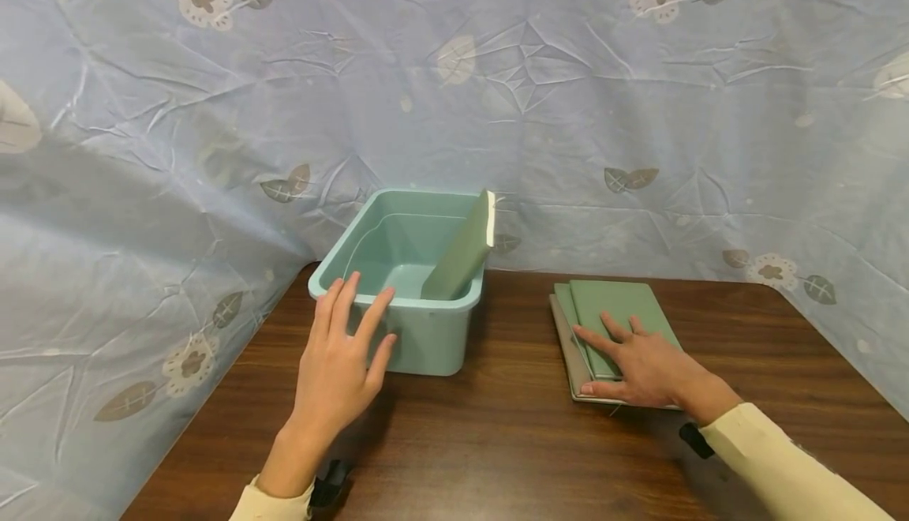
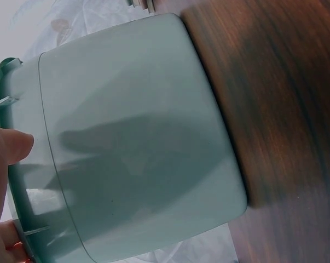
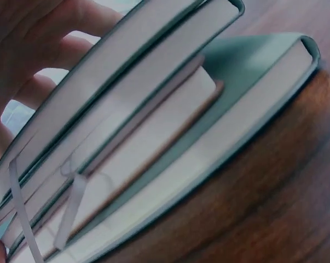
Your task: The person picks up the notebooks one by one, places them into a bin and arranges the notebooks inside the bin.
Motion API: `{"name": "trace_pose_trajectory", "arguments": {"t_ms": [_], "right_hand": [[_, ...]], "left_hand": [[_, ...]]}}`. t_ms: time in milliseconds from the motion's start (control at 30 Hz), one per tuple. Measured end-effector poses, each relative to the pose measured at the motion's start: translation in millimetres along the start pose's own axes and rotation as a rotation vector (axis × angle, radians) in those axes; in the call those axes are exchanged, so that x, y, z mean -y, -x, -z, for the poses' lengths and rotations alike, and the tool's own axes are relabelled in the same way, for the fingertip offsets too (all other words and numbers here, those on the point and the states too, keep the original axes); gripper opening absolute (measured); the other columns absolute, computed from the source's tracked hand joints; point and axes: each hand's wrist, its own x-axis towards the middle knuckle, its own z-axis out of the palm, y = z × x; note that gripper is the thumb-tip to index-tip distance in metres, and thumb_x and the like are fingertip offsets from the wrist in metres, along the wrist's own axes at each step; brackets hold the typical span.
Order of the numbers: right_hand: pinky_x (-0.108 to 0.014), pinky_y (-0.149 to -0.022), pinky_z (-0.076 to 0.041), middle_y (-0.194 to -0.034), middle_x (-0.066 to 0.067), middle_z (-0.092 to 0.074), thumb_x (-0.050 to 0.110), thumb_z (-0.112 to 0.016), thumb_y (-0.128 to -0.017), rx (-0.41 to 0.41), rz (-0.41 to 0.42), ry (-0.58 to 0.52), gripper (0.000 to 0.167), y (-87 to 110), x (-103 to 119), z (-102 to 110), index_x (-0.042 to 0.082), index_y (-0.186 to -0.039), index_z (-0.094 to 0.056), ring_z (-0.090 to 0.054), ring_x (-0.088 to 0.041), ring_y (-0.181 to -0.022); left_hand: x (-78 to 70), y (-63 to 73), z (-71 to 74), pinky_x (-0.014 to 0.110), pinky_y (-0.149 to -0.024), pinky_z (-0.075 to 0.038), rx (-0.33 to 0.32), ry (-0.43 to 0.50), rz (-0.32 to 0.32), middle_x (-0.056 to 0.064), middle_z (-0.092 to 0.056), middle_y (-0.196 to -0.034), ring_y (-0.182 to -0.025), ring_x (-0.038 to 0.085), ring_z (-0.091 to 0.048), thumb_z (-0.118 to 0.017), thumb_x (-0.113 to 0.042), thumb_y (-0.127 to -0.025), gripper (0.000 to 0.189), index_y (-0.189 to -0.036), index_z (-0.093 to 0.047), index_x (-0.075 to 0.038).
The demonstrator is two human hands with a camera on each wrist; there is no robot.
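Note:
A light green plastic bin (image 1: pixel 426 341) stands at the back left of the table. Inside it a green notebook (image 1: pixel 461 256) leans against the right side, its top poking above the rim. My left hand (image 1: pixel 335 375) is at the bin's near rim, fingers extended and spread; whether they touch it I cannot tell. On the right lies a stack of several notebooks, a green one (image 1: pixel 618 300) on top and a beige one (image 1: pixel 566 339) partly showing at the left. My right hand (image 1: pixel 649 365) rests over the top notebook with spread fingers. Page edges and ribbon bookmarks (image 3: pixel 71 211) show in the right wrist view.
The brown wooden table (image 1: pixel 490 442) spans the lower view. A pale flowered cloth (image 1: pixel 525 110) hangs behind and along the left side of it. Each wrist carries a black strap (image 1: pixel 696 440).

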Motion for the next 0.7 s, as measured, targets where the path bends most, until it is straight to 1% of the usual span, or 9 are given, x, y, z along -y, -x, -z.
{"name": "trace_pose_trajectory", "arguments": {"t_ms": [67, 167, 433, 700], "right_hand": [[-0.076, -0.096, -0.052, -0.165, -0.031, -0.041, 0.079, -0.056, -0.094, 0.002, 0.009, 0.002, 0.090, 0.1, -1.0, 0.4, 0.028, -0.166, -0.039, -0.046, -0.072, -0.135], [-0.075, -0.097, -0.053, -0.165, -0.031, -0.041, 0.079, -0.055, -0.094, 0.016, 0.009, -0.008, 0.089, 0.5, -2.4, 1.5, 0.029, -0.166, -0.039, -0.047, -0.072, -0.134], [-0.078, -0.101, -0.049, -0.167, -0.031, -0.037, 0.081, -0.056, -0.092, 0.060, 0.004, -0.062, 0.093, -0.1, -4.3, 6.3, 0.029, -0.167, -0.037, -0.041, -0.074, -0.137], [-0.078, -0.096, -0.051, -0.165, -0.033, -0.038, 0.080, -0.058, -0.090, 0.059, 0.032, -0.076, 0.082, 0.0, -6.7, 5.3, 0.034, -0.156, -0.052, -0.041, -0.077, -0.134]], "left_hand": [[0.1, -0.1, 0.2, 0.070, -0.119, -0.039, 0.007, 0.001, 0.003, 0.031, -0.045, -0.160, -0.148, 0.052, -0.042, -0.077, -0.019, -0.092, 0.066, -0.154, -0.056, -0.017], [0.0, -0.1, 0.4, 0.070, -0.119, -0.038, 0.011, 0.003, 0.005, 0.031, -0.045, -0.161, -0.149, 0.052, -0.041, -0.078, -0.019, -0.092, 0.066, -0.154, -0.056, -0.017], [0.0, -0.5, 0.4, 0.070, -0.119, -0.038, 0.008, 0.009, 0.007, 0.031, -0.045, -0.161, -0.149, 0.051, -0.041, -0.077, -0.018, -0.093, 0.066, -0.155, -0.055, -0.018], [-0.5, 0.2, 0.3, 0.070, -0.119, -0.038, 0.007, 0.012, 0.009, 0.030, -0.044, -0.161, -0.149, 0.051, -0.041, -0.077, -0.018, -0.092, 0.067, -0.155, -0.055, -0.018]]}}
